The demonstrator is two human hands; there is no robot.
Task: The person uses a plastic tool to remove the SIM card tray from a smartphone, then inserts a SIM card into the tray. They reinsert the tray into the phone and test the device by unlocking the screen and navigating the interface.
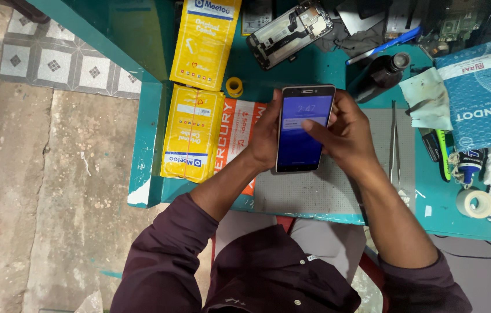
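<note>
Head view: left hand grips the lit smartphone by its edge (steadying it above the counter); right hand, fingers curled, thumb pressing the screen.

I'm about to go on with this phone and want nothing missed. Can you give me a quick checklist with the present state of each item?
1. Phone held firmly: ok, the left hand wraps its left edge.
2. Screen on: ok, it glows blue.
3. Right hand on the screen: ok, a fingertip touches the upper half.
4. Grey mat under the phone: ok.
5. Tweezers within reach: ok, lying on the mat beside the right hand.
6. Screen free of cracks: cannot tell.
</note>
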